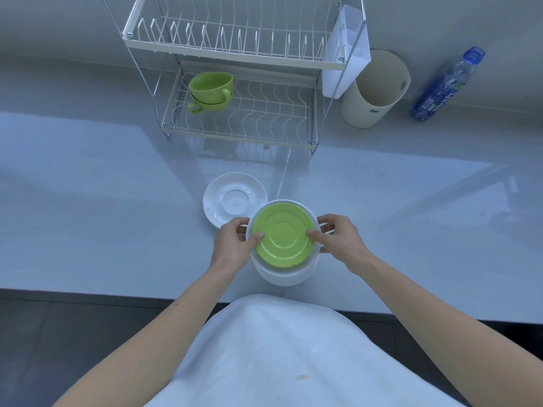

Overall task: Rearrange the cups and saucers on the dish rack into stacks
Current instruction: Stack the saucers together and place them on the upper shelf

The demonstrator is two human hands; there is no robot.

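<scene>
On the glossy pale tabletop (88, 186), both hands' grips, left (235, 245) and right (342, 239), pinch the round green glazed saucer (283, 236) at nine and three o'clock over white dishes (282, 274): rigid, slick, chippable, so rim holds suit.

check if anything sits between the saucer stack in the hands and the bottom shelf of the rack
One thing: the lone white saucer lies on the counter between the held stack topped by the green saucer and the white wire dish rack. On the lower shelf only two stacked green cups sit at left.
</scene>
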